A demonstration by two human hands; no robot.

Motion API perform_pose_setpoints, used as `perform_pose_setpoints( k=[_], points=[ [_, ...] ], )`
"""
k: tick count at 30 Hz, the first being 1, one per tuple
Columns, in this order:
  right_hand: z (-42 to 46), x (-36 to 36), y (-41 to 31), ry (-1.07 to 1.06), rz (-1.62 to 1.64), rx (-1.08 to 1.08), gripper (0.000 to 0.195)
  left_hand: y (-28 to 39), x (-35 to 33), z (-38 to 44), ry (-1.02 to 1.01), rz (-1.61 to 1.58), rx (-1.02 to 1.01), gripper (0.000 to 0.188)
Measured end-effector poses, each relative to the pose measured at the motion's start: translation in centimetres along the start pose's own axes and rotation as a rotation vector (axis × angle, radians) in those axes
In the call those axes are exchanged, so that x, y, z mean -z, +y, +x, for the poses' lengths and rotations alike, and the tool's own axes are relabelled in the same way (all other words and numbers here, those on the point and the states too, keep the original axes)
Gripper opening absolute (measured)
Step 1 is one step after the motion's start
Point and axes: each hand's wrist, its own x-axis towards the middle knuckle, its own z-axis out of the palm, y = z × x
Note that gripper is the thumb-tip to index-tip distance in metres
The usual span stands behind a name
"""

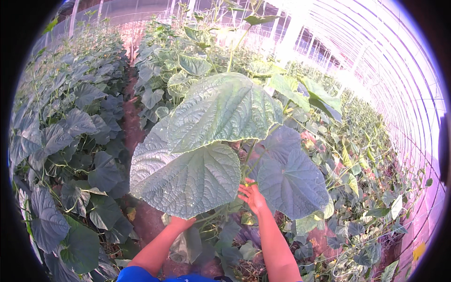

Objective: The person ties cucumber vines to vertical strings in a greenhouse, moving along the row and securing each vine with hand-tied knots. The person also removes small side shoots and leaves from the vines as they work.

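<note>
Tall climbing plants, apparently cucumber vines, stand right in front of me, with large leaves spread over the middle of the view. My right hand is raised at a green stem, its fingers bent beside a small yellow flower; whether they grip anything is unclear. Below the lowest big leaf, my left hand reaches in from the left, its fingers mostly hidden by foliage. A thin vine stem runs just right of it. Another broad leaf hangs to the right of my right hand.
Dense rows of leafy plants stand on the left, past a narrow soil path. More vines and thin strings fill the right side. A curved greenhouse frame with translucent covering arches over the right. Pale upright posts stand farther back.
</note>
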Motion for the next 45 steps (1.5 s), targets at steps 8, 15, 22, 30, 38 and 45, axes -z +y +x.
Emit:
perform_pose_setpoints(
  k=[8, 15, 22, 30, 38, 45],
  points=[
    [4.1, 1.3, 1.1, -0.069, 0.133, 0.120, 0.021, -1.7, -8.6, -3.4, -0.254, -0.382, 0.070, 0.054],
    [2.4, 4.7, 0.3, -0.150, -0.047, -0.026, 0.016, 9.3, -8.9, -7.5, -0.199, -0.725, -0.051, 0.025],
    [0.8, 12.8, -3.5, 0.214, -0.181, 0.212, 0.024, 19.9, -8.8, -8.9, -0.104, -0.801, -0.085, 0.019],
    [-4.3, 14.1, -3.6, 0.362, -0.949, 0.322, 0.022, 25.1, -13.7, -7.6, -0.059, -0.931, -0.056, 0.030],
    [-9.2, -0.2, -0.1, -0.202, -1.543, 0.082, 0.025, 23.2, -11.6, -2.3, -0.401, -0.870, -0.199, 0.038],
    [-1.6, -3.1, 9.2, -0.218, -1.559, 0.156, 0.027, 10.4, -7.0, 2.7, -0.621, -0.637, -0.417, 0.028]
  ],
)
